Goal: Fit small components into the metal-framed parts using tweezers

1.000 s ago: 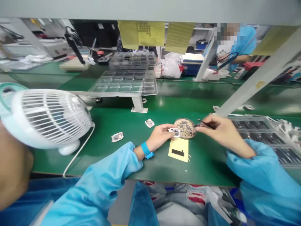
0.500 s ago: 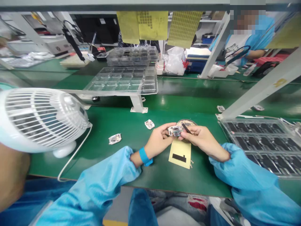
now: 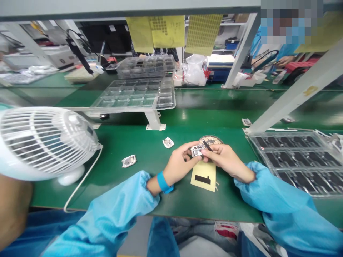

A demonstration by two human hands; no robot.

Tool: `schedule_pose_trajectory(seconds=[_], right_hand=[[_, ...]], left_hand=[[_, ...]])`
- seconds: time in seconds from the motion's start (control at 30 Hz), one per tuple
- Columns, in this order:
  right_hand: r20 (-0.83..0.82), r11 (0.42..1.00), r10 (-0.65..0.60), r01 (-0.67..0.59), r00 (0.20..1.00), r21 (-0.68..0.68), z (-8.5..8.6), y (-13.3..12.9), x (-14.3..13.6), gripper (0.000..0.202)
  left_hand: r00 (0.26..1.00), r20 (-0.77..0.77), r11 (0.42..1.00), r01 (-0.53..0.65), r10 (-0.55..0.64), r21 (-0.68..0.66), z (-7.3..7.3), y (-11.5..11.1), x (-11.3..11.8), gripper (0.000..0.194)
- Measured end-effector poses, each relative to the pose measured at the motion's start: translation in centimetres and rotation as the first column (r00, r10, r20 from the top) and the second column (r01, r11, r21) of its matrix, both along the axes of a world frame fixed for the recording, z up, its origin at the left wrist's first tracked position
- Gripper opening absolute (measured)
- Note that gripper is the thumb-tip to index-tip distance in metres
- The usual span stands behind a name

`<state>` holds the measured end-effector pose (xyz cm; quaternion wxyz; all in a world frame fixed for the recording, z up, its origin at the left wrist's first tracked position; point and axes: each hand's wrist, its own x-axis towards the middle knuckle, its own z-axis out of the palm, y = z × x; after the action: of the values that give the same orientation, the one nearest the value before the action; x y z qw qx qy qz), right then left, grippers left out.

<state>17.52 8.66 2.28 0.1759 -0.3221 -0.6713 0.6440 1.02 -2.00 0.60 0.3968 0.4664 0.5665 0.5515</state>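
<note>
**Two hands, one small part, tweezers at the ready**

On the green bench, left to right: one white desk fan (image 3: pixel 45 142) faces the worker, likely for cooling. Two loose small parts (image 3: pixel 129 161) (image 3: pixel 168 142) lie apart on the mat, seemingly set aside. The left hand (image 3: pixel 178 164) pinches a small white-framed part (image 3: pixel 197 150) between thumb and fingertips, held up just above one yellow card (image 3: pixel 203 175) so the other hand can work on it. The right hand (image 3: pixel 227 160) grips dark tweezers (image 3: pixel 207 145), fingers closed round them, tip at the part. One round dish (image 3: pixel 213 140) sits just behind, within easy reach. Far right, one clear tray (image 3: pixel 294 157) holds rows of dark pieces, too many and blurred to count.
</note>
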Motion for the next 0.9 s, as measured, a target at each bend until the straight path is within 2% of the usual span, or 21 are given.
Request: schedule_pose_trajectory(seconds=[0.37, 0.5, 0.57, 0.63, 0.7, 0.8, 0.9], right_hand=[[-0.011, 1.000, -0.004, 0.004, 1.000, -0.006, -0.2, 0.2, 0.0, 0.042], [-0.002, 1.000, 0.005, -0.004, 1.000, 0.016, -0.5, 0.2, 0.1, 0.044], [-0.003, 0.998, 0.000, 0.001, 1.000, 0.068, -0.7, 0.0, 0.0, 0.044], [-0.067, 0.984, -0.069, 0.079, 0.995, 0.162, -0.9, -0.2, -0.2, 0.038], [-0.181, 0.962, -0.125, 0.164, 0.976, 0.219, -1.1, -0.5, -0.4, 0.035], [-0.282, 0.973, -0.105, 0.157, 0.954, 0.171, -1.4, -0.9, -0.8, 0.038], [-0.277, 0.989, -0.094, 0.121, 0.956, 0.084, -1.5, -1.1, -1.0, 0.036]], left_hand=[[0.997, -0.080, 0.999, -0.008, 0.013, 0.053, 0.0, -0.1, -0.1, 0.047], [0.979, -0.199, 0.993, -0.025, 0.048, 0.117, 0.2, -0.3, -0.1, 0.043], [0.969, -0.238, 0.989, -0.036, 0.070, 0.143, 0.3, -0.4, -0.2, 0.040], [0.984, -0.165, 0.992, -0.044, 0.064, 0.122, 0.4, -0.3, -0.2, 0.040], [0.999, 0.033, 0.997, -0.018, 0.016, 0.070, 0.4, -0.2, -0.1, 0.044], [0.942, 0.331, 0.998, 0.051, -0.056, 0.023, 0.4, 0.0, 0.2, 0.053], [0.907, 0.415, 0.997, 0.066, -0.072, 0.030, 0.5, 0.1, 0.3, 0.053]])
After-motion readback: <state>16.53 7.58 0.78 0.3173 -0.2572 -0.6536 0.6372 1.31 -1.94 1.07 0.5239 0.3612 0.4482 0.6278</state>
